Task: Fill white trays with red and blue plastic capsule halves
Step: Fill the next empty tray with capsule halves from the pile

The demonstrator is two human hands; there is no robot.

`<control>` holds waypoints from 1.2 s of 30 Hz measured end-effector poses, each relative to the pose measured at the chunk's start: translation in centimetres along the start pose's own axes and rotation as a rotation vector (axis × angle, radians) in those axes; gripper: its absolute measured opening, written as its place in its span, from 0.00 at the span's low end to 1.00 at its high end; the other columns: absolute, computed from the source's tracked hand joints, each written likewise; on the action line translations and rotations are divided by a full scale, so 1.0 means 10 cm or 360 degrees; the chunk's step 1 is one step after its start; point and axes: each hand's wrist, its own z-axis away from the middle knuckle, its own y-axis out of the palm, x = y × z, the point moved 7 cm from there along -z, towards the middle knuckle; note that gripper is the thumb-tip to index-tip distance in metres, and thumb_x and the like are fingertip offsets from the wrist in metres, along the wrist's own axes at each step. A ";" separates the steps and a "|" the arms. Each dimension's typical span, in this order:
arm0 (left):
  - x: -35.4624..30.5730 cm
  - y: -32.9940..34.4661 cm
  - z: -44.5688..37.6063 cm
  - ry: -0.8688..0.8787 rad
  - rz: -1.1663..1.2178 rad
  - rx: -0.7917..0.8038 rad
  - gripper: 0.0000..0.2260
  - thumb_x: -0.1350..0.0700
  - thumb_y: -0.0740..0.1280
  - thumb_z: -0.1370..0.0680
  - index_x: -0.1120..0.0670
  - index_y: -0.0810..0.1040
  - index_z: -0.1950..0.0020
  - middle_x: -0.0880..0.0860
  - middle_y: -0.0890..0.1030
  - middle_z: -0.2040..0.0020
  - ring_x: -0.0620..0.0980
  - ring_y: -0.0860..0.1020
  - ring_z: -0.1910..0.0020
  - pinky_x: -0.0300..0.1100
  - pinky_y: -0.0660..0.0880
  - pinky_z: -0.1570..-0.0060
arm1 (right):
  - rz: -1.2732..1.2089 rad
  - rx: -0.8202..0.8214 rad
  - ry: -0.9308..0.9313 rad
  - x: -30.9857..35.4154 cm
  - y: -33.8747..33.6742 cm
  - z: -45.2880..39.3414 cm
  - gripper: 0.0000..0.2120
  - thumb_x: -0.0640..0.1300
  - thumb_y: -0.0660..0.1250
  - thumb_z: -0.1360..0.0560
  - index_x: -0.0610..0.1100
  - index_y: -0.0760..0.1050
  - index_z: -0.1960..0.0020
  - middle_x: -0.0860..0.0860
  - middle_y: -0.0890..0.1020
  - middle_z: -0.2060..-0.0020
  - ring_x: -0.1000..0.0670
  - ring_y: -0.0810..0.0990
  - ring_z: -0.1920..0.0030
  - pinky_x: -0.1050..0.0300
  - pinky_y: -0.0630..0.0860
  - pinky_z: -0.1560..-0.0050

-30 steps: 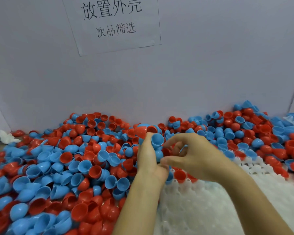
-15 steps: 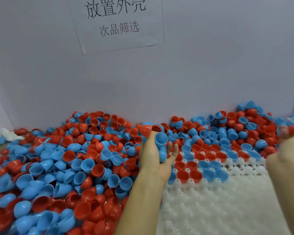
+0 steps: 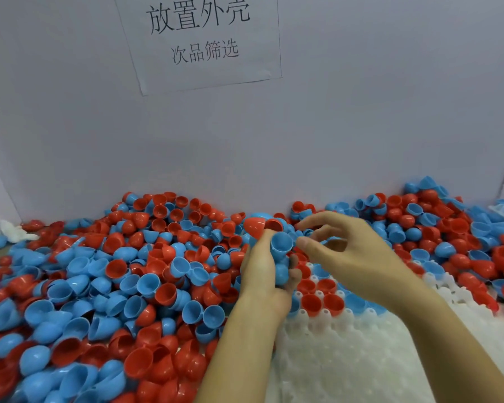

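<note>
Two bare forearms are showing, with no sleeve, glove, watch, band or ring on any part in view. The left forearm (image 3: 239, 353) is entering from about 6 o'clock and is showing from partway up to the wrist; it is slim and smooth. The right forearm (image 3: 448, 335) is entering from about 4 o'clock and is looking thicker toward the frame corner. The left hand (image 3: 266, 271) is showing its back and thumb side, uncovered. The right hand (image 3: 349, 251) is showing long slender fingers (image 3: 317, 223), slightly blurred; nails are looking short and plain, though detail is too soft to be sure.
</note>
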 end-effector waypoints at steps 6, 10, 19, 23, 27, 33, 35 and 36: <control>-0.03 0.06 0.01 0.0190 -0.0187 0.0053 0.10 0.54 0.71 0.22 0.53 0.80 0.41 0.54 0.84 0.58 0.47 0.80 0.72 0.36 0.72 0.77 | -0.0213 -0.0271 0.0103 -0.14 0.09 -0.03 0.05 0.41 0.71 0.24 0.50 0.80 0.55 0.50 0.85 0.65 0.51 0.85 0.65 0.57 0.83 0.62; -0.04 0.03 0.00 0.0176 -0.0188 -0.0014 0.15 0.49 0.73 0.24 0.51 0.81 0.39 0.55 0.84 0.51 0.47 0.80 0.68 0.36 0.72 0.77 | -0.0574 -0.0348 0.0319 -0.32 -0.02 -0.01 0.05 0.35 0.68 0.23 0.44 0.79 0.52 0.48 0.86 0.65 0.50 0.86 0.64 0.64 0.80 0.65; -0.04 -0.07 -0.06 0.0190 -0.0157 -0.0131 0.16 0.52 0.74 0.25 0.51 0.81 0.38 0.54 0.79 0.53 0.46 0.76 0.68 0.34 0.69 0.79 | -0.0754 -0.0776 0.0661 -0.68 -0.31 0.08 0.08 0.33 0.67 0.23 0.42 0.79 0.47 0.46 0.86 0.65 0.54 0.86 0.66 0.66 0.79 0.68; -0.03 -0.11 -0.09 0.0194 -0.0188 -0.0171 0.16 0.50 0.75 0.26 0.50 0.81 0.39 0.53 0.79 0.50 0.46 0.76 0.67 0.34 0.69 0.78 | -0.1654 -0.1499 0.0837 -1.05 -0.75 0.36 0.10 0.48 0.64 0.19 0.50 0.77 0.39 0.53 0.82 0.44 0.57 0.84 0.49 0.49 0.80 0.41; 0.04 -0.05 -0.07 0.0149 -0.0220 -0.0130 0.11 0.52 0.75 0.25 0.50 0.82 0.44 0.52 0.80 0.59 0.46 0.75 0.70 0.36 0.69 0.78 | -0.1808 -0.1233 0.0636 -0.74 -0.68 0.25 0.16 0.56 0.60 0.18 0.50 0.77 0.38 0.51 0.82 0.40 0.49 0.81 0.38 0.47 0.77 0.37; 0.05 -0.01 -0.04 0.0109 -0.0309 -0.0057 0.14 0.53 0.72 0.23 0.51 0.80 0.38 0.54 0.80 0.54 0.48 0.75 0.67 0.37 0.69 0.77 | -0.0237 -0.0251 -0.0069 0.21 -0.06 -0.04 0.15 0.36 0.64 0.20 0.55 0.79 0.43 0.56 0.86 0.60 0.57 0.85 0.59 0.66 0.81 0.59; 0.05 0.00 -0.04 0.0104 -0.0334 -0.0043 0.14 0.52 0.73 0.24 0.51 0.80 0.39 0.53 0.80 0.56 0.47 0.76 0.67 0.38 0.72 0.74 | 0.0004 -0.0288 -0.0033 0.11 -0.10 -0.04 0.14 0.38 0.67 0.22 0.55 0.80 0.44 0.55 0.85 0.61 0.57 0.84 0.60 0.65 0.81 0.60; 0.05 0.01 -0.04 0.0100 -0.0351 -0.0020 0.13 0.52 0.73 0.24 0.52 0.81 0.41 0.53 0.81 0.58 0.47 0.76 0.68 0.38 0.72 0.75 | 0.0038 -0.0246 -0.0026 0.05 -0.11 -0.03 0.14 0.40 0.69 0.23 0.56 0.79 0.43 0.56 0.83 0.60 0.58 0.82 0.59 0.66 0.79 0.60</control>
